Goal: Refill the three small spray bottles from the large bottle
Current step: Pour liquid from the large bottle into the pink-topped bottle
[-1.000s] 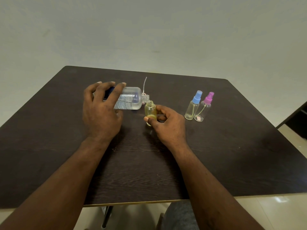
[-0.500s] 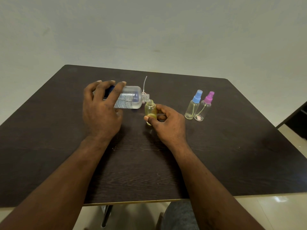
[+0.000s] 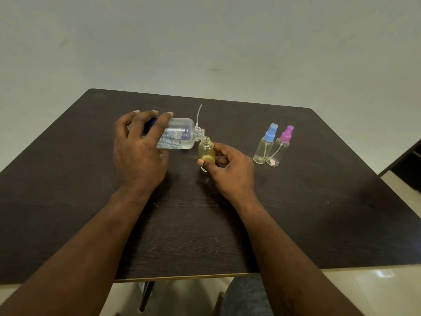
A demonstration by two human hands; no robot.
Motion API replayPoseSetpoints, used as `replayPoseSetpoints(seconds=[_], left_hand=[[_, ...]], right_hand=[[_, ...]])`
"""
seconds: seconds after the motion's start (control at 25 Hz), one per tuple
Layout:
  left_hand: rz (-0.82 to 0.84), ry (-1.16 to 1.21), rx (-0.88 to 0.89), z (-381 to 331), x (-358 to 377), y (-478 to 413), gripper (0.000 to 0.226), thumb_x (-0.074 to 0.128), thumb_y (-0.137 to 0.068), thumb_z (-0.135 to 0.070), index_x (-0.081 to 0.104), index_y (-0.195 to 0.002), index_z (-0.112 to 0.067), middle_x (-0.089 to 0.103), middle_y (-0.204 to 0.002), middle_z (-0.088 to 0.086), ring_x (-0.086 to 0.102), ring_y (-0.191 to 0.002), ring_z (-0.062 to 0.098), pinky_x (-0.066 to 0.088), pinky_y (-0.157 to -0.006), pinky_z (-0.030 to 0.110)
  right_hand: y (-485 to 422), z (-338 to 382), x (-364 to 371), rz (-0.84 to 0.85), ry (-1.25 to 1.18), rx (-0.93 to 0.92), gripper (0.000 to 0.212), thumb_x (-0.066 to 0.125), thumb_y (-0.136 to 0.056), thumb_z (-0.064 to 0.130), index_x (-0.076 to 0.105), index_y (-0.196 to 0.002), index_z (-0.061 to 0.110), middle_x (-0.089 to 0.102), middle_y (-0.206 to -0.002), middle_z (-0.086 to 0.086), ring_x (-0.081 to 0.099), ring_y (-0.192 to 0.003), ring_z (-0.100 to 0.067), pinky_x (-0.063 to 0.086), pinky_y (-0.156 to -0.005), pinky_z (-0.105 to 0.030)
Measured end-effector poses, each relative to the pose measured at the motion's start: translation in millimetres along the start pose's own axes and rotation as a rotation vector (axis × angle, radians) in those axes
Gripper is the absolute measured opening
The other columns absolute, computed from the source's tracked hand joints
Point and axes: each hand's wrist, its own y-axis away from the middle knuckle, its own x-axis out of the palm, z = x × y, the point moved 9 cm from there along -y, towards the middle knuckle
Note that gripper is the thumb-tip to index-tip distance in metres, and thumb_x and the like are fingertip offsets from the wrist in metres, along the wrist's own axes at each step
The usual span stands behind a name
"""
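While the fingers (image 3: 164, 124) of the left hand (image 3: 139, 153) wrap round the large bottle (image 3: 180, 136), tipped sideways with its open neck at the mouth of the small yellow bottle (image 3: 206, 151), the right hand (image 3: 232, 169) pinches that uncapped bottle near its base, almost upright on the dark tabletop (image 3: 319, 201). Further right, a blue-capped spray bottle (image 3: 265, 148) and a pink-capped spray bottle (image 3: 279, 150) stand side by side.

From my end this reads as a plain indoor room; whether it is a home or an office I cannot tell. A dark wood-grain table (image 3: 319, 201) with rounded corners stands before a plain off-white wall (image 3: 205, 42). Glossy pale floor tiles (image 3: 376, 281) show at the near right, and the edge of some dark furniture (image 3: 407, 160) juts in at the right.
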Motion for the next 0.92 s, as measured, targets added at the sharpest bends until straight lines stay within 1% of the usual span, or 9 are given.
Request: replayPoseSetpoints(seconds=[0.24,0.6,0.84,0.92], left_hand=[[-0.019,0.001,0.002,-0.1,-0.5,-0.3,0.076,0.072,-0.078,-0.002,0.057,-0.148,-0.03,0.055,-0.146,0.001,0.04,-0.137,0.034,0.055,-0.093,0.047],[-0.012,-0.003,-0.003,0.5,-0.8,-0.4,0.077,0.073,-0.079,-0.002,0.056,-0.148,-0.031,0.054,-0.146,0.0,0.039,-0.137,0.034,0.055,-0.092,0.046],[-0.009,-0.003,-0.004,0.4,-0.6,-0.1,0.079,0.074,-0.078,-0.002,0.056,-0.149,-0.031,0.054,-0.147,0.0,0.038,-0.137,0.033,0.056,-0.09,0.05],[-0.005,-0.003,-0.007,0.7,-0.2,-0.5,0.079,0.075,-0.078,-0.002,0.055,-0.149,-0.031,0.053,-0.147,0.0,0.038,-0.137,0.033,0.056,-0.091,0.05]], right_hand=[[-0.2,-0.5,0.3,0.006,-0.004,0.006,0.046,0.088,-0.083,0.034,0.074,-0.127,0.03,0.078,-0.113,0.014,0.073,-0.099,0.002,0.064,-0.087,-0.031],[0.0,1.1,-0.6,0.014,0.004,0.014,0.049,0.088,-0.084,0.033,0.072,-0.13,0.029,0.077,-0.116,0.013,0.072,-0.1,0.003,0.062,-0.088,-0.025],[0.6,1.5,-0.7,0.001,0.01,0.004,0.048,0.088,-0.083,0.034,0.073,-0.128,0.029,0.077,-0.115,0.014,0.072,-0.099,0.002,0.063,-0.088,-0.029],[0.7,1.8,-0.8,0.002,0.013,0.005,0.048,0.088,-0.083,0.034,0.073,-0.129,0.029,0.077,-0.116,0.013,0.072,-0.1,0.002,0.063,-0.089,-0.029]])
